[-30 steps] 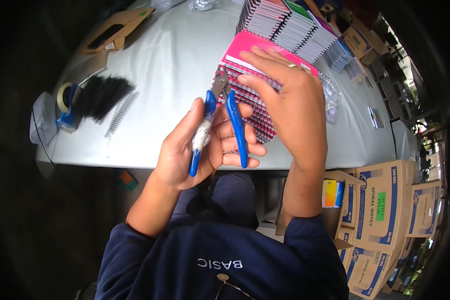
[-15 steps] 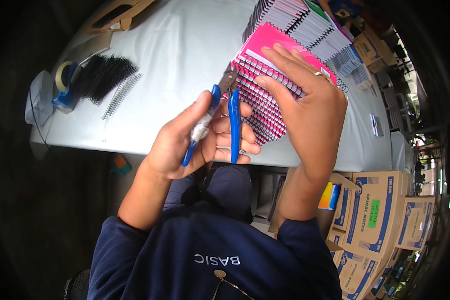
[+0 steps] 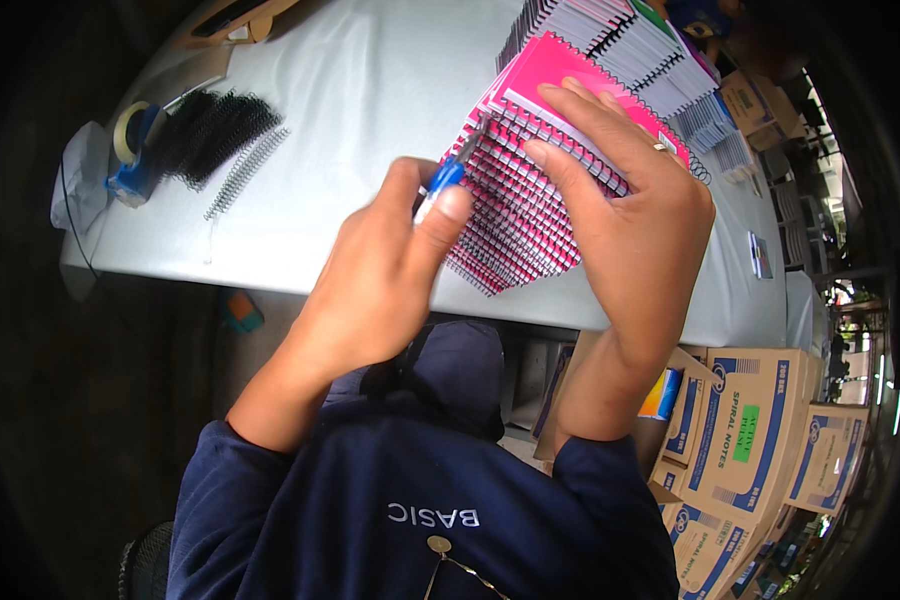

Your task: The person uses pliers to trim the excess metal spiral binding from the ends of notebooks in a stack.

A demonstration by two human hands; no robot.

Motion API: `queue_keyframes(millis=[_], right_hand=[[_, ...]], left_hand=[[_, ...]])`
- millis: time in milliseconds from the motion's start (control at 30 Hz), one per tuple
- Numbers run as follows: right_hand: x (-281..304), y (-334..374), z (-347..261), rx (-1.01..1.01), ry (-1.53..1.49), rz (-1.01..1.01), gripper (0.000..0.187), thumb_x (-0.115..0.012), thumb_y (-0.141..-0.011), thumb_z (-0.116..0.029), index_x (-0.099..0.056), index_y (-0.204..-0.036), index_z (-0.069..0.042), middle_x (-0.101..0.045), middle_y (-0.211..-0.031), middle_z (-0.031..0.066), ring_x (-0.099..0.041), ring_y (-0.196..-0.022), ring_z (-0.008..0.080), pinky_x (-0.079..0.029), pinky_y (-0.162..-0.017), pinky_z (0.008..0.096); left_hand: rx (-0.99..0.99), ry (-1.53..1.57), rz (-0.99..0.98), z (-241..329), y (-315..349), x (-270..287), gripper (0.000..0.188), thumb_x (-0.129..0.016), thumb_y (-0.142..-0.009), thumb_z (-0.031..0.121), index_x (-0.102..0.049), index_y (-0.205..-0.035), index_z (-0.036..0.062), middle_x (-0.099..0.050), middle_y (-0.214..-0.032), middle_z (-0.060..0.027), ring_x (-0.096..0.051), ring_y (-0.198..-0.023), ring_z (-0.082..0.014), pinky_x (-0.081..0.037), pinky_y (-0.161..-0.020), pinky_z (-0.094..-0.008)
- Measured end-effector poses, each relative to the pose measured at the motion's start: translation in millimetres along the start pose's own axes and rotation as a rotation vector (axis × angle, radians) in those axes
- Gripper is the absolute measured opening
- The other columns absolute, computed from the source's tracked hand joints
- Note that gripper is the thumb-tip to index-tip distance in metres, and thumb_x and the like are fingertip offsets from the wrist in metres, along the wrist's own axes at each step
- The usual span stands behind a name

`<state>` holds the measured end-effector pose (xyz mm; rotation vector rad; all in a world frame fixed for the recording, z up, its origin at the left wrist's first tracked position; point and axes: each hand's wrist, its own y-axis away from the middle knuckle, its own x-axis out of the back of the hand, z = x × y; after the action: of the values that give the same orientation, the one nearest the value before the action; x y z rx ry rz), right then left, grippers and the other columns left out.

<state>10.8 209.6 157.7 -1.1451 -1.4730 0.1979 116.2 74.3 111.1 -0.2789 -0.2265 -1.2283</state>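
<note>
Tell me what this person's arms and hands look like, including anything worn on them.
Short navy sleeves leave both forearms bare. The left hand and right hand are ungloved. A light-coloured ring shows on the right.

Your grey-draped table (image 3: 360, 130) carries pink spiral notebooks (image 3: 522, 222) in a stack, with black binding coils (image 3: 218, 135) and a blue tape dispenser (image 3: 133, 182) toward your left.
</note>
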Motion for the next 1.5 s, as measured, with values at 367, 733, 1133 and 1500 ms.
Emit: queue_keyframes(millis=[367,733,1133,1500], right_hand=[[-4.2,-1.2,-1.4,0.039,0.149,0.027,0.040,-0.079,-0.066,-0.016,-0.069,-0.105,-0.011,-0.065,-0.108,0.0138,-0.066,-0.097,0.0225,-0.050,-0.083,0.0297],[-2.6,3.6,-2.8,0.084,0.281,-0.031,0.057,-0.082,-0.062,-0.019,-0.064,-0.116,-0.016,-0.063,-0.116,0.0079,-0.064,-0.099,0.0222,-0.050,-0.083,0.0304],[-1.3,1.7,-19.3,0.149,0.355,-0.092,0.062,-0.082,-0.060,-0.019,-0.062,-0.119,-0.017,-0.063,-0.116,0.0043,-0.065,-0.096,0.0214,-0.051,-0.081,0.0305],[-10.1,7.0,-6.4,0.218,0.386,-0.026,0.061,-0.082,-0.061,-0.020,-0.062,-0.118,-0.016,-0.063,-0.115,0.0042,-0.065,-0.096,0.0235,-0.051,-0.081,0.0313]], left_hand=[[0.297,1.382,-0.561,-30.4,-5.7,5.6,0.061,-0.030,-0.097,0.049,-0.047,-0.121,-0.0047,-0.060,-0.100,-0.0177,-0.062,-0.084,-0.0278,-0.049,-0.078,-0.0380],[0.326,1.354,-0.484,-33.1,-0.4,-1.4,0.063,-0.025,-0.097,0.053,-0.048,-0.119,-0.0016,-0.059,-0.093,-0.0145,-0.058,-0.078,-0.0210,-0.050,-0.073,-0.0368],[0.339,1.411,-0.498,-49.3,1.1,-7.7,0.066,-0.024,-0.097,0.053,-0.048,-0.121,-0.0028,-0.059,-0.094,-0.0140,-0.063,-0.089,-0.0272,-0.051,-0.079,-0.0402],[0.270,1.114,-0.386,-55.0,4.4,-10.1,0.060,-0.028,-0.098,0.050,-0.048,-0.120,-0.0023,-0.059,-0.094,-0.0118,-0.061,-0.092,-0.0235,-0.047,-0.085,-0.0363]])
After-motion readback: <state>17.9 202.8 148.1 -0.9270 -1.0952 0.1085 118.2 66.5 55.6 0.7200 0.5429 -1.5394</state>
